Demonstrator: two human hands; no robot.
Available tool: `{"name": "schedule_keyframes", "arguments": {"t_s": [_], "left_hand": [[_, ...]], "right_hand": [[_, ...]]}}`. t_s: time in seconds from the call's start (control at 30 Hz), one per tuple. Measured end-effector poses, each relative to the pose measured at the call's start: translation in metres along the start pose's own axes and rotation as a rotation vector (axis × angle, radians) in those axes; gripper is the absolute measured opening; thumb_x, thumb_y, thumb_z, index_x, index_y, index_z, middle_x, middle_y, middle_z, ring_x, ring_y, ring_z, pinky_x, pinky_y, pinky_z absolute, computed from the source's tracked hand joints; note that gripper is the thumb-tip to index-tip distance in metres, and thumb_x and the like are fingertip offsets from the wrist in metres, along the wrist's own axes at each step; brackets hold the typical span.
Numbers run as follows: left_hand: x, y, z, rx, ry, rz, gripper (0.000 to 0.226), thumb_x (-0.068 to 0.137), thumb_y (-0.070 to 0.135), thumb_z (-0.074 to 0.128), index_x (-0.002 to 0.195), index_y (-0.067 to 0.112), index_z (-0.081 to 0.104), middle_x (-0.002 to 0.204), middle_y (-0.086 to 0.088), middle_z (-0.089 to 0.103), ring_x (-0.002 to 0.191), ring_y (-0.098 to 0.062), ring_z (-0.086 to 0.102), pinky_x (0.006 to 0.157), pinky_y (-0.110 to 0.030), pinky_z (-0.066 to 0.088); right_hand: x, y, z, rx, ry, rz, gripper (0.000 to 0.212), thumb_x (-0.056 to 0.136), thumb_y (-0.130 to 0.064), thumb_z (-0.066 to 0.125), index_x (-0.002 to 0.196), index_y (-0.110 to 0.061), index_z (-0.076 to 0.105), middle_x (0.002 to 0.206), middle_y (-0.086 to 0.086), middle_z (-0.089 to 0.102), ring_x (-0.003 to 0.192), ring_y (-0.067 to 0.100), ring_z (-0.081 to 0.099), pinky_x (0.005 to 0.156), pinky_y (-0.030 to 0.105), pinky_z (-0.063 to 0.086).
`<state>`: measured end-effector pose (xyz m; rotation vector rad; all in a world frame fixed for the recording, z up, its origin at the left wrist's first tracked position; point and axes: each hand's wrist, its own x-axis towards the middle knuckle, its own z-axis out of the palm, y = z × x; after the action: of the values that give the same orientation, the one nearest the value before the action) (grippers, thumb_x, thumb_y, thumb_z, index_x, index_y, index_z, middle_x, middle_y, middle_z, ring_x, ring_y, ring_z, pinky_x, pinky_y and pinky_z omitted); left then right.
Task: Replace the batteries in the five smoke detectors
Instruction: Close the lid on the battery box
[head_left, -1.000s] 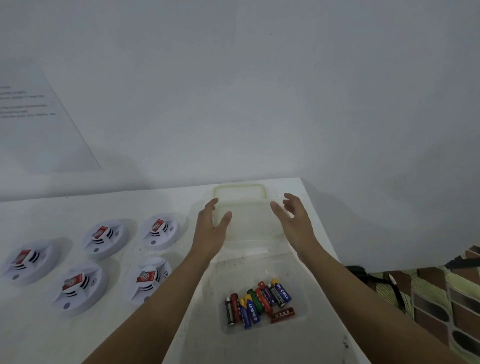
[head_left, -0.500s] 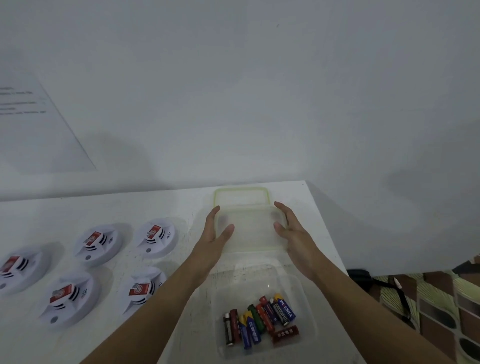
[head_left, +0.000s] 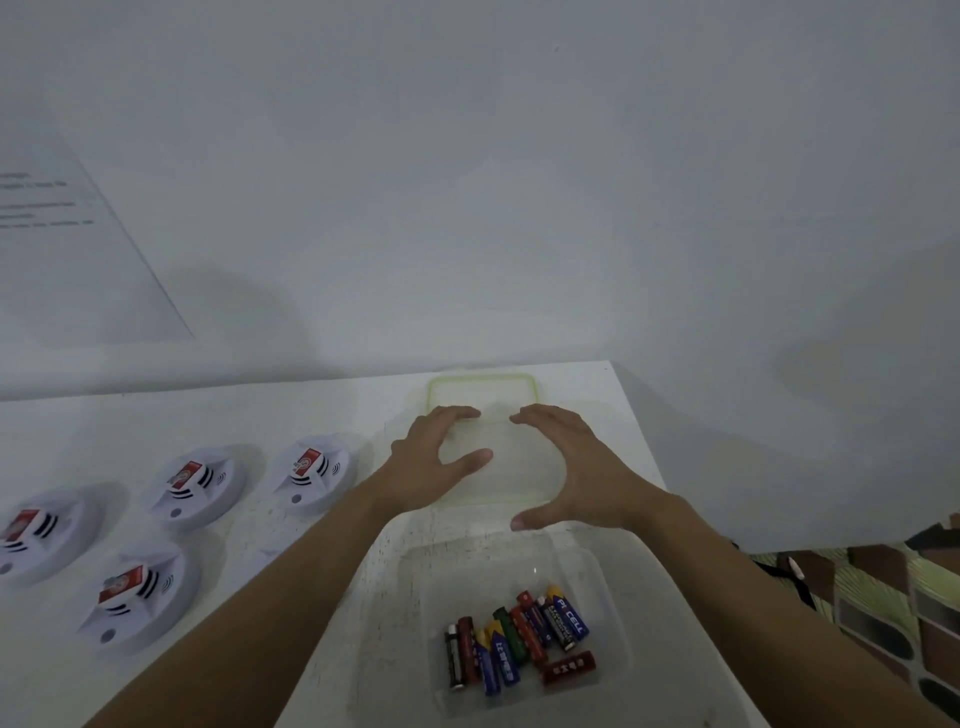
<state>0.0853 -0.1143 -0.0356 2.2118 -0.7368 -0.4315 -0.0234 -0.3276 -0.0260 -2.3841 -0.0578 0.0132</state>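
Several white round smoke detectors (head_left: 311, 475) with red labels lie on the left of the white table (head_left: 260, 415). Both of my hands arch over a clear lid with a green rim (head_left: 511, 467) at the back of the table. My left hand (head_left: 431, 457) has its fingertips at the lid's far edge and its thumb on top. My right hand (head_left: 576, 467) spans the lid from far edge to near edge. Closer to me, a clear plastic container (head_left: 597, 566) holds several coloured batteries (head_left: 519, 644).
A second green-rimmed clear piece (head_left: 483, 387) lies just behind the lid. The table's right edge (head_left: 644, 441) runs close beside my right hand. A sheet of paper (head_left: 62, 234) hangs on the wall at the left. Patterned fabric (head_left: 883, 597) lies below on the right.
My hands were apart and open beside the lid, then closed in on its sides. Now they lie over its top, fingertips nearly meeting at the far edge.
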Motion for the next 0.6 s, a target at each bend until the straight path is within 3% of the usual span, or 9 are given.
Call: {"name": "schedule_keyframes", "arguments": {"t_s": [0.17,0.33,0.47,0.53,0.6], "left_hand": [[0.003,-0.002,0.0,-0.122,0.016,-0.066,0.062,0.067,0.078,0.062,0.121,0.052,0.048,0.132,0.02,0.05,0.124,-0.01,0.048,0.111,-0.05,0.041],[-0.003,-0.004,0.007,-0.175,0.098,-0.042,0.064,0.068,0.077,0.065,0.125,0.051,0.051,0.135,0.022,0.05,0.127,-0.003,0.046,0.111,-0.043,0.042],[-0.012,-0.005,0.014,-0.15,0.202,-0.023,0.049,0.08,0.065,0.07,0.123,0.05,0.051,0.129,0.028,0.048,0.124,0.002,0.044,0.111,-0.037,0.032],[-0.014,-0.002,0.012,-0.193,0.235,-0.025,0.044,0.084,0.058,0.071,0.122,0.05,0.051,0.127,0.028,0.05,0.124,0.001,0.046,0.106,-0.032,0.034],[-0.01,-0.001,0.003,-0.287,0.241,-0.039,0.04,0.086,0.053,0.071,0.121,0.046,0.054,0.126,0.019,0.056,0.12,-0.001,0.053,0.095,-0.025,0.04]], "right_hand": [[0.004,0.004,0.009,-0.049,0.075,-0.031,0.103,0.06,-0.046,0.092,0.143,-0.034,0.033,0.145,-0.019,0.031,0.131,0.001,0.024,0.11,0.023,0.026],[0.005,0.006,0.011,-0.04,0.099,-0.043,0.098,0.06,-0.042,0.092,0.141,-0.032,0.037,0.142,-0.018,0.033,0.131,0.002,0.026,0.108,0.022,0.026],[0.004,0.008,0.006,0.056,0.017,0.031,0.106,0.056,-0.05,0.094,0.143,-0.043,0.035,0.147,-0.027,0.029,0.136,-0.003,0.024,0.11,0.02,0.025],[0.002,0.004,-0.003,0.2,0.003,0.093,0.098,0.056,-0.058,0.092,0.14,-0.05,0.041,0.147,-0.029,0.034,0.137,-0.001,0.031,0.112,0.027,0.031],[0.006,-0.001,-0.01,0.374,0.075,0.142,0.077,0.063,-0.061,0.086,0.132,-0.051,0.052,0.143,-0.028,0.046,0.135,0.001,0.042,0.109,0.031,0.039]]}}
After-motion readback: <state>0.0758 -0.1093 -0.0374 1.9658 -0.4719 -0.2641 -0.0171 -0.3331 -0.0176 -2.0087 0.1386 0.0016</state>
